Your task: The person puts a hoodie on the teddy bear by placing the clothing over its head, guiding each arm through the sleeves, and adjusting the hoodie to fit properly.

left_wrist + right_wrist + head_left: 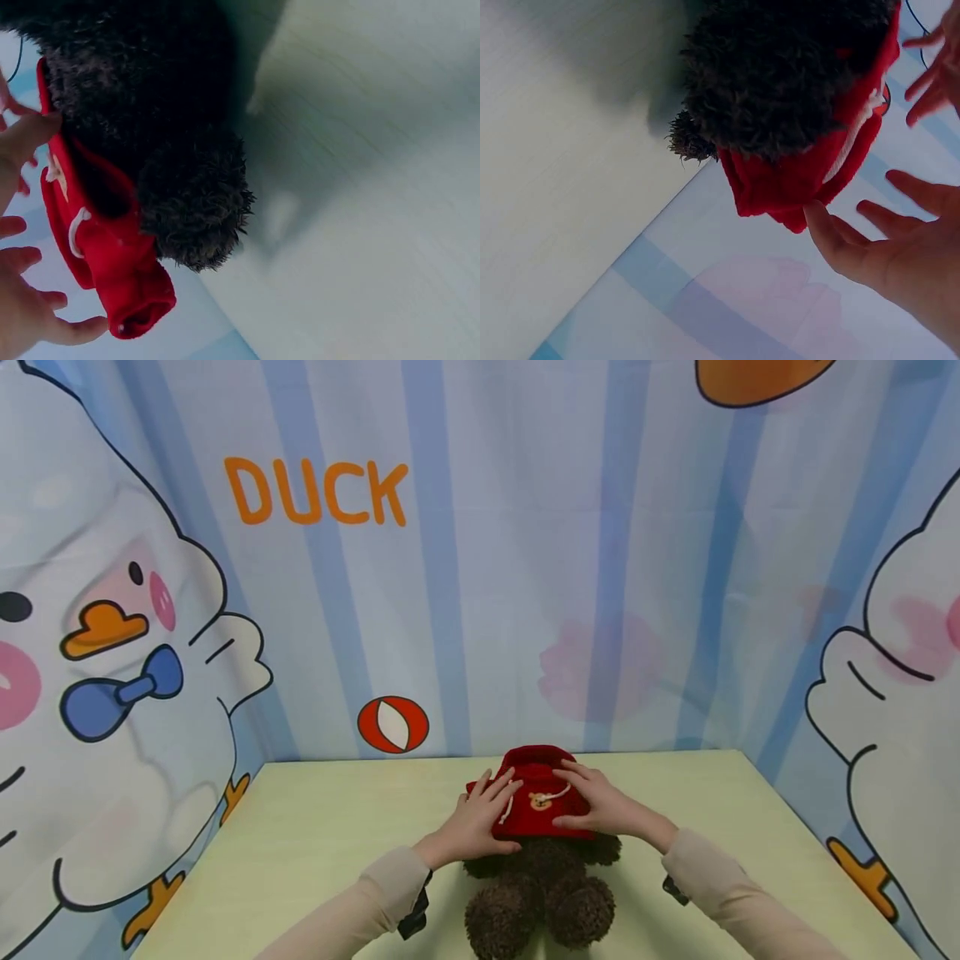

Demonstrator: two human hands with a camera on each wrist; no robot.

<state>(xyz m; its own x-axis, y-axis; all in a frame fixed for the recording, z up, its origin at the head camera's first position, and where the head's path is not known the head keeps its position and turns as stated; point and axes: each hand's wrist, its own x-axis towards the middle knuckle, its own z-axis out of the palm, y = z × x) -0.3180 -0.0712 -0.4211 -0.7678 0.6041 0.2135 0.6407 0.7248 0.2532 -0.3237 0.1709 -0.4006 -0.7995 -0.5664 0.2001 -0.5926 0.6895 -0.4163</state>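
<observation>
Left forearm (352,906) and right forearm (742,893) extended forward, angled inward. Left hand (480,818): back up, fingers spread, thumb apart. Right hand (606,803): fingers splayed toward the left, slightly bent, thumb apart. Hands side by side, not touching each other.

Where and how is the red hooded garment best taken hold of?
Probably take the garment by both ends of its lower hem, coming from the near side. This edge faces the person, and in the left wrist view it gapes away from the brown plush toy, so thumbs could likely slip under while fingers pinch from above.
</observation>
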